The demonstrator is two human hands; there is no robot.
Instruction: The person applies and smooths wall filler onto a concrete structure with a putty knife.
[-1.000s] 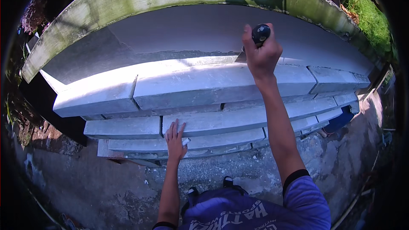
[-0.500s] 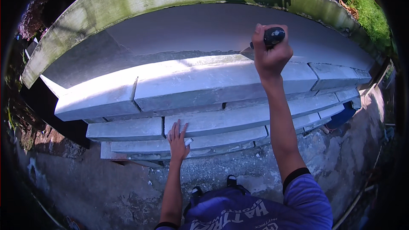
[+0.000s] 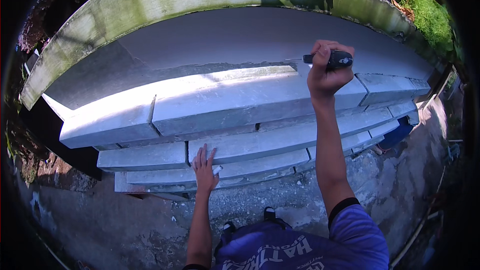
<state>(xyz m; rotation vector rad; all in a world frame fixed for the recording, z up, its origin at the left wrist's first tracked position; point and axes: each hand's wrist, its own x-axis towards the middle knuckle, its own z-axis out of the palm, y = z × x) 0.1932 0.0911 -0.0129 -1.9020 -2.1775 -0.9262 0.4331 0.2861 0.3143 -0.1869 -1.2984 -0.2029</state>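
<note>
My right hand (image 3: 330, 70) is closed around the black handle of a trowel (image 3: 341, 60). Most of its blade is hidden below the hand, close to the seam where the pale wall (image 3: 225, 35) meets the top ledge (image 3: 240, 87). A rough grey strip (image 3: 225, 66) runs along that seam to the left of the tool. My left hand (image 3: 203, 167) rests with fingers spread on the edge of a lower pale slab (image 3: 265, 142). Beside its thumb shows a small white tube-like thing (image 3: 218, 170); whether it is gripped or wrapped on the thumb I cannot tell.
Slabs with dark joints form curved, stepped rows across the view. A green-stained curved rim (image 3: 150, 0) arches over the wall at the far side. Rough concrete floor (image 3: 135, 220) lies around my feet. A blue container (image 3: 395, 135) stands at the right, and plants (image 3: 425, 17) grow at the upper right.
My right hand has shifted a little right and nearer with the trowel, and its handle has turned to lie more sideways. The left hand stays on the same slab.
</note>
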